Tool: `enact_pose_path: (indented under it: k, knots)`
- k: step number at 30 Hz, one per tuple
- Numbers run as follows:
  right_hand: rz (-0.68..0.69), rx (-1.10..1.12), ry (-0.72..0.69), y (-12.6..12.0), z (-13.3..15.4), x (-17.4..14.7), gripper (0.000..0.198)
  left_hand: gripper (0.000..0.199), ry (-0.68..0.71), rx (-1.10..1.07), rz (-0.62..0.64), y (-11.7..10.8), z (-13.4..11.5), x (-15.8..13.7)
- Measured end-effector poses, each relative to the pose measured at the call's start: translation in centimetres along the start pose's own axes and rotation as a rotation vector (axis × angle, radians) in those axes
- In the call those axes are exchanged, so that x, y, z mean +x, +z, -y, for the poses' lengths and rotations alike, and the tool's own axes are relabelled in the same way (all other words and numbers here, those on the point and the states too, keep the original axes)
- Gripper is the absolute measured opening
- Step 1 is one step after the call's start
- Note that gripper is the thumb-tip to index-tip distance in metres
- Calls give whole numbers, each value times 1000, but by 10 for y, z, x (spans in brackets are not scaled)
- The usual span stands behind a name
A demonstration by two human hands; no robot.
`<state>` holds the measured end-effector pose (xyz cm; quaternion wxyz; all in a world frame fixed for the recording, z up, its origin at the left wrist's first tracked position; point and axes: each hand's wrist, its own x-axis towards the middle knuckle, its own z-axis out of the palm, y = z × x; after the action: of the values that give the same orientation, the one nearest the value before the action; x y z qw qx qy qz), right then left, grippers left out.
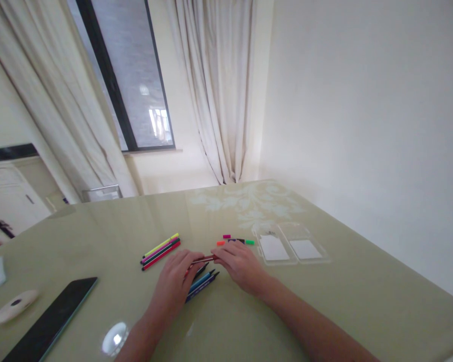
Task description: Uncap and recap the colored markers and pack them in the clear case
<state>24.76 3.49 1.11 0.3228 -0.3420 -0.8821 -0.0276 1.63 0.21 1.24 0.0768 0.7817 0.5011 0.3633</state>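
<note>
Between my two hands is a slim brownish-red felt-tip pen [203, 260]. The fingers of my left hand [175, 276] close round its left part, while my right hand [241, 264] pinches its darker red right end, which looks like a cap. Under and beside my left hand lie several felt-tip pens with dark tips showing, among them a blue pen [202, 280] and a navy pen [203, 287]. Just beyond my right hand are loose caps: an orange cap [221, 243], a magenta cap [227, 236], a green cap [249, 242] and dark ones partly hidden by my fingers.
Several pens, including a yellow pen [160, 246] and a red pen [160, 257], lie side by side at left. An open clear plastic case [295, 259] with white inserts lies right. A black tablet-like slab [53, 319] and a pale oval object [15, 307] sit front left on the table [324, 311].
</note>
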Motion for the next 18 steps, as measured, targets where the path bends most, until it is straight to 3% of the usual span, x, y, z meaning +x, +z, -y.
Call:
enact_pose_path:
  k: [3,6,9,11,14,18]
  knots:
    - [53,-33,-46,-4,-4,2,21,33,8,-4,44,-2,-3,3]
    - [78,-59,-4,-15,-22,2,23,36,-31,2,-18,-12,7,6]
    - [2,-76,210,-31,-52,-3,26,39,-173,2,-182,-27,30,8]
    - [-105,-88,373,-39,-69,-6,28,39,-277,12,-197,-33,45,7]
    - [-183,-81,473,-38,-81,-9,30,34,-304,111,-117,-32,58,5]
    - [-87,-109,446,-17,-77,-5,28,31,-347,296,22,-24,60,1]
